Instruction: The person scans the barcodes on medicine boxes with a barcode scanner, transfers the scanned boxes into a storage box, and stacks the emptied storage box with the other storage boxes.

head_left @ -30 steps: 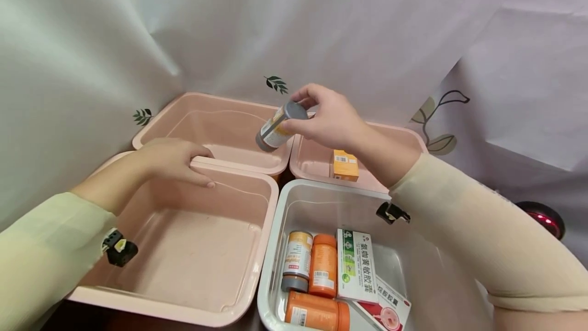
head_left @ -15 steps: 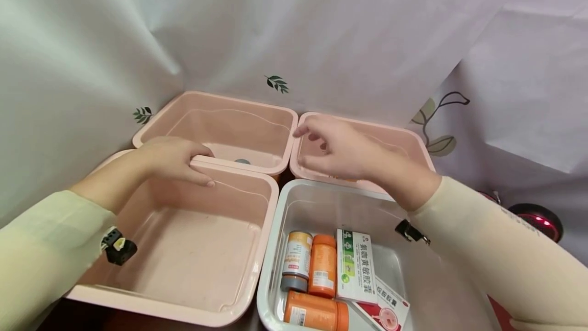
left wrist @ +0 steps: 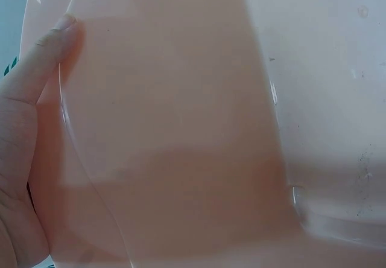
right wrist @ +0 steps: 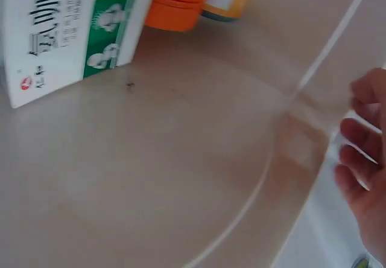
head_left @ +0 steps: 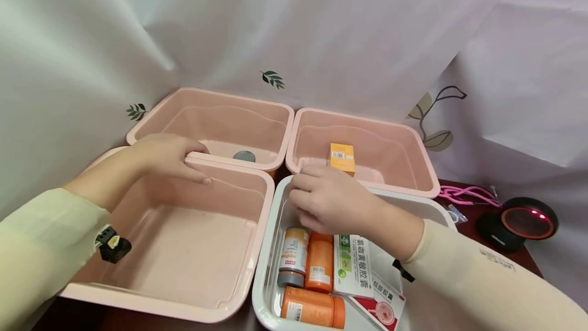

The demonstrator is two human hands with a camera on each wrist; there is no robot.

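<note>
My left hand [head_left: 163, 160] grips the adjoining rims of two pink bins, with its thumb [left wrist: 57, 44] inside the near pink bin [head_left: 193, 254]. My right hand [head_left: 331, 201] is over the far side of the grey bin [head_left: 264, 269], holding nothing, its fingers loosely bent. Below it in the grey bin lie a grey-capped bottle with a yellow and white label [head_left: 294, 254], an orange bottle [head_left: 319, 264], another orange bottle [head_left: 308, 306] on its side, a white and green medicine box [head_left: 353, 267] and a white and red box [head_left: 383, 305].
A bottle's grey end [head_left: 244, 156] shows in the back left pink bin [head_left: 220, 98]. One yellow box [head_left: 342, 157] stands in the back right pink bin [head_left: 363, 116]. On the right are a black round device [head_left: 519, 223] and a pink cord [head_left: 468, 194].
The right hand has let go of a grey-capped bottle, now in the back left bin, and has come back over the grey bin. The left hand has stayed on the rims.
</note>
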